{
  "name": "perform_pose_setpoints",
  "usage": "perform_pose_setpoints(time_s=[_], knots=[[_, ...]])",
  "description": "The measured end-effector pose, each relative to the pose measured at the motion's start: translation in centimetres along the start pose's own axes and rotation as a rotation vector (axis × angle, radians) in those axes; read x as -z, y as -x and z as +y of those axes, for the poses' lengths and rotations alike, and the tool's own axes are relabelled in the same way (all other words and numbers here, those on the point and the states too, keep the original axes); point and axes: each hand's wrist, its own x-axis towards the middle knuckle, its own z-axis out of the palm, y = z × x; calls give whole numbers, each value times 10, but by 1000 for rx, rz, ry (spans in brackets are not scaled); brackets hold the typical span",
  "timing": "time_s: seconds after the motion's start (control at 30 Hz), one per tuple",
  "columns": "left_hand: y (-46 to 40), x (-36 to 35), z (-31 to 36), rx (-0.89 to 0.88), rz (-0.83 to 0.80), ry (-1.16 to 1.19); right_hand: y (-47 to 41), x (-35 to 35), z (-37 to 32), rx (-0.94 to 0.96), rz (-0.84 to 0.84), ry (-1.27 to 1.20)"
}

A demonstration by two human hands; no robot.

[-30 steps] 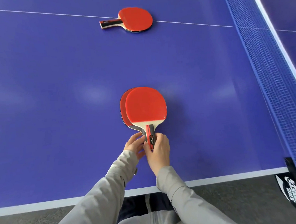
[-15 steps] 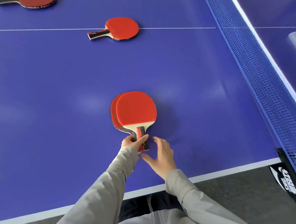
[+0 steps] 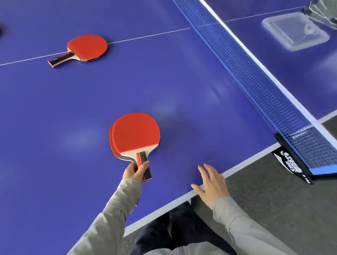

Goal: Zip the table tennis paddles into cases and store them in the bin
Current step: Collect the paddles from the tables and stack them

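Because your left hand (image 3: pixel 136 171) grasps the handles of the 2 stacked paddles (image 3: pixel 134 134) at lower centre, they should feel light, rigid; avoid the rubber. Your right hand (image 3: pixel 211 182) hangs released.

White lettering and a logo stand on the black net clamp (image 3: pixel 293 164) off to the right of the right hand's fingers (image 3: pixel 207 171) (too blurred to read); nothing else carries legible text
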Motion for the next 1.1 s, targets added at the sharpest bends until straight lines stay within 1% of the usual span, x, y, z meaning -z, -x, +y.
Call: perform_pose_setpoints(time_s=[0.27, 0.53, 0.73, 0.93, 1.1], knots=[[36, -71, 15, -97, -196, -3, 45, -12, 56, -217, -15, -145], [92, -170, 29, -165, -315, -61, 97, -27, 152, -411, -28, -270], [139, -258, 18, -281, -380, -174, 147, -42, 240, -545, 9, -390], [185, -337, -1, -334, -475, -276, 200, -57, 317, -643, 20, -450], [223, -389, -18, -325, -586, -310, 243, -70, 364, -711, 36, -531]])
